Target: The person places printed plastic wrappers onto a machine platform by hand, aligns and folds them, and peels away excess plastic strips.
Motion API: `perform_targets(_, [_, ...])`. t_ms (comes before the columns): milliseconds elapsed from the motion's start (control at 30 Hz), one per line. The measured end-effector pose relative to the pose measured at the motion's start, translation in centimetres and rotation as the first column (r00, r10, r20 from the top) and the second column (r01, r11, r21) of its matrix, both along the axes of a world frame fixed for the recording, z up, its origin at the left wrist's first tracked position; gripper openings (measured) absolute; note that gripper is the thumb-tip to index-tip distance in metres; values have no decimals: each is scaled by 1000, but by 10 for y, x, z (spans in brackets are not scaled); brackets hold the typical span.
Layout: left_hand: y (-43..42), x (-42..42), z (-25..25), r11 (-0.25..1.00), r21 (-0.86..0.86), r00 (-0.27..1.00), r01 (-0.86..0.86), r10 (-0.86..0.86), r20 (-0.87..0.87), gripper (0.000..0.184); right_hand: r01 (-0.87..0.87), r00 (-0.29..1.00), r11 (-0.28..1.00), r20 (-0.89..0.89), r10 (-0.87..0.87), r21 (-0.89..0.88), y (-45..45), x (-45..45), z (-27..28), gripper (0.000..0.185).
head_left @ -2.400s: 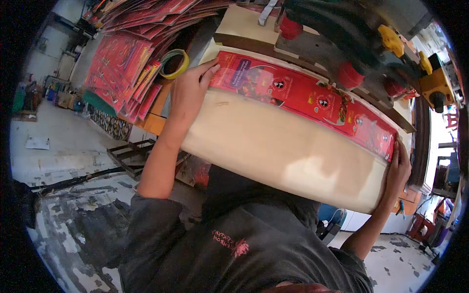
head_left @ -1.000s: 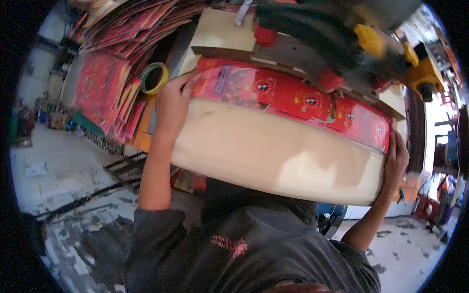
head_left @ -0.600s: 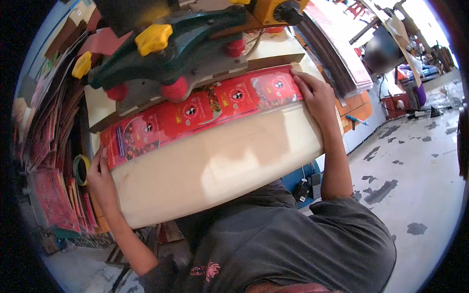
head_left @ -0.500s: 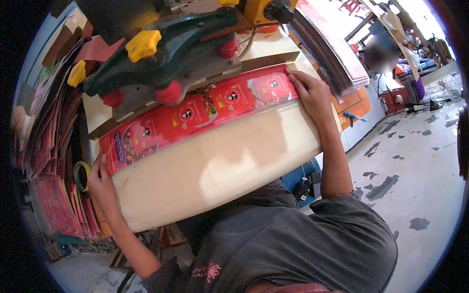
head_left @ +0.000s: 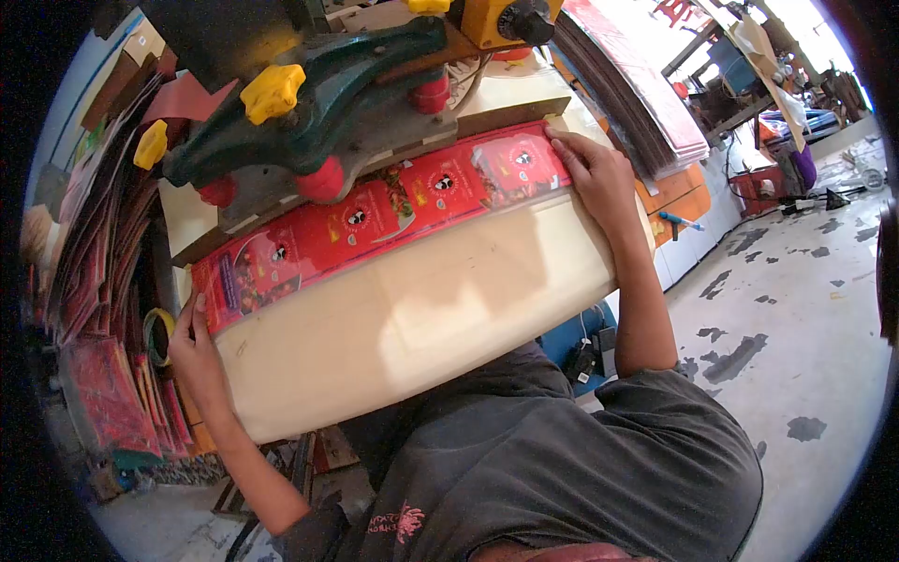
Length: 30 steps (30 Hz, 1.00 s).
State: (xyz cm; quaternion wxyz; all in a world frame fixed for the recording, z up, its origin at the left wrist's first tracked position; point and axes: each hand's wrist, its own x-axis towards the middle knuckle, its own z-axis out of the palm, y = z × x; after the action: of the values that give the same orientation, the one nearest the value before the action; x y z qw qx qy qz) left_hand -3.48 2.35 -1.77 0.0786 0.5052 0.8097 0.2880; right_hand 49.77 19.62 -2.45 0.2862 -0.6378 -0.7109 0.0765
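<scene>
A long red printed plastic sheet [head_left: 382, 217] lies under the front edge of a dark green press machine [head_left: 309, 117] with yellow star knobs [head_left: 272, 93]. It rests along the back of a cream padded board [head_left: 403, 309]. At the sheet's left end, my left hand [head_left: 197, 354] has its fingers and thumb closed on the edge. My right hand [head_left: 599, 178] grips the opposite end, fingertips by the top right corner. The sheet shows several repeated panels with round logos and food pictures. The undersides of both hands' grips are hidden.
Stacks of red printed sheets [head_left: 108, 234] stand at the left, beside a roll of tape [head_left: 159, 335]. Another tall stack of sheets [head_left: 637, 84] sits at the right, near a blue pen [head_left: 681, 222]. A yellow box with a black dial [head_left: 510, 22] is at the top.
</scene>
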Motion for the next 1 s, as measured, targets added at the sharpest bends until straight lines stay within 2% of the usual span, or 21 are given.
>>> perform_targets(100, [0,4,3,1000,-6,1000,-3,3,14,46,-16,1000,999,-20,17,45,-2,2,-3,28])
perform_targets(233, [-2,13,5,998,43,995,-54,58,-86,43,-53,993,997,-103,60,64,-4,1,0,28])
perform_targets(300, [-5,13,7,997,44,995,-58,61,-81,42,-90,984,996,-158,86,-15,-7,3,6,30])
perform_targets(367, [-8,15,10,998,58,999,-37,38,-7,35,-117,976,989,-196,98,-92,-17,4,15,31])
perform_targets(467, [-12,18,13,992,53,993,-111,109,33,37,-147,980,986,-151,133,-84,-27,-3,20,33])
perform_targets(533, [-14,17,12,994,102,996,-40,32,82,39,-120,985,988,-134,107,-92,-34,-11,25,33])
perform_targets(633, [-13,22,12,984,177,997,-27,12,83,36,-111,988,992,-117,103,-64,-36,-12,20,33])
perform_targets(833, [-12,12,2,987,160,998,-18,8,66,33,-127,986,992,-113,124,-26,-30,-2,4,34])
perform_targets(1000, [-11,12,1,982,189,999,8,-17,49,33,-113,989,993,-103,111,-15,-34,-10,12,34])
